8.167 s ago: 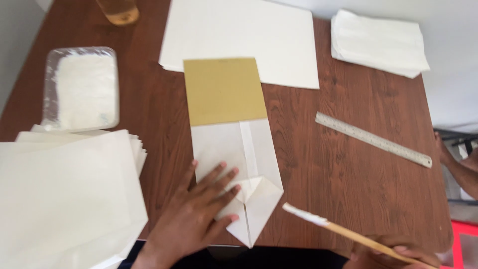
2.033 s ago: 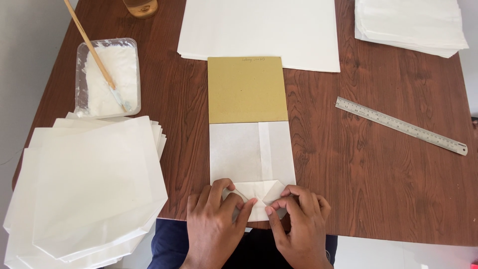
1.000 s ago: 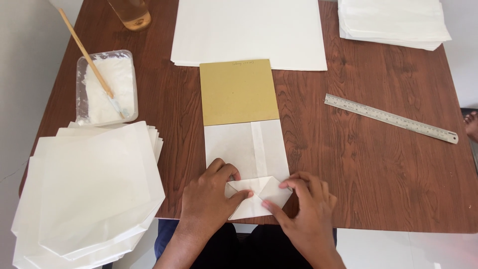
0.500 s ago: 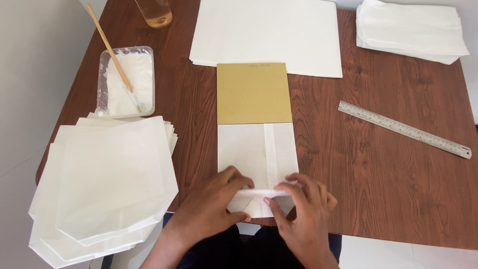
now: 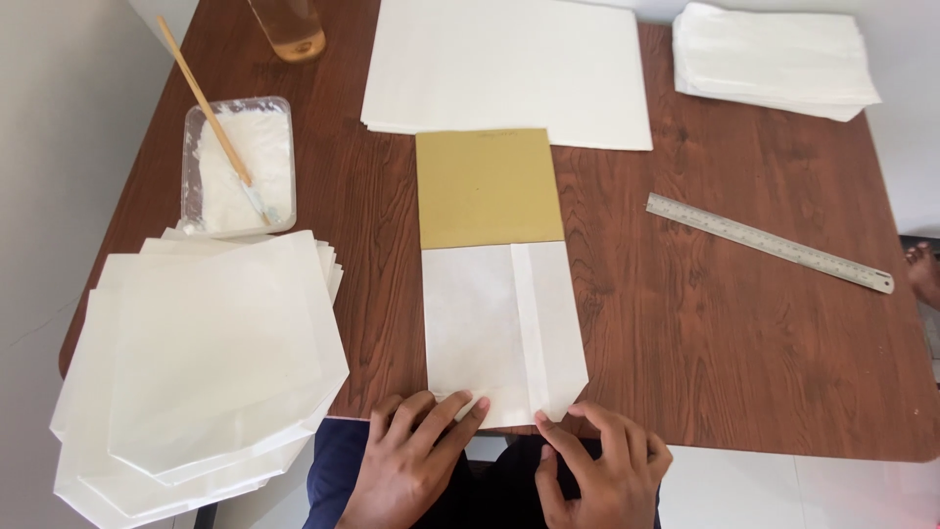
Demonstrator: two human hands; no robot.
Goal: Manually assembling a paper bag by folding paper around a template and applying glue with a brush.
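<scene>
A white paper bag [image 5: 499, 328] lies flat on the brown wooden table [image 5: 705, 323], folded around a tan cardboard sheet [image 5: 487, 186] that sticks out beyond its far end. Its near end is folded over at the table's front edge. My left hand [image 5: 416, 465] presses its fingertips on the near left corner of the bag. My right hand [image 5: 597, 470] presses its fingers on the near right corner. Neither hand grips anything; the fingers lie flat and apart.
A stack of finished white bags [image 5: 206, 362] lies at the left front. A clear tray of white paste [image 5: 238, 167] with a wooden-handled brush [image 5: 211, 108] stands behind it. Large white sheets [image 5: 509, 69], another paper stack [image 5: 774, 59], a metal ruler [image 5: 769, 242] and a glass [image 5: 289, 24] are farther back.
The pointed bottom flap has been folded over flat. Both hands have slid back to the table's front edge, pressing the bag's near corners. The brush went from my right hand into the paste tray.
</scene>
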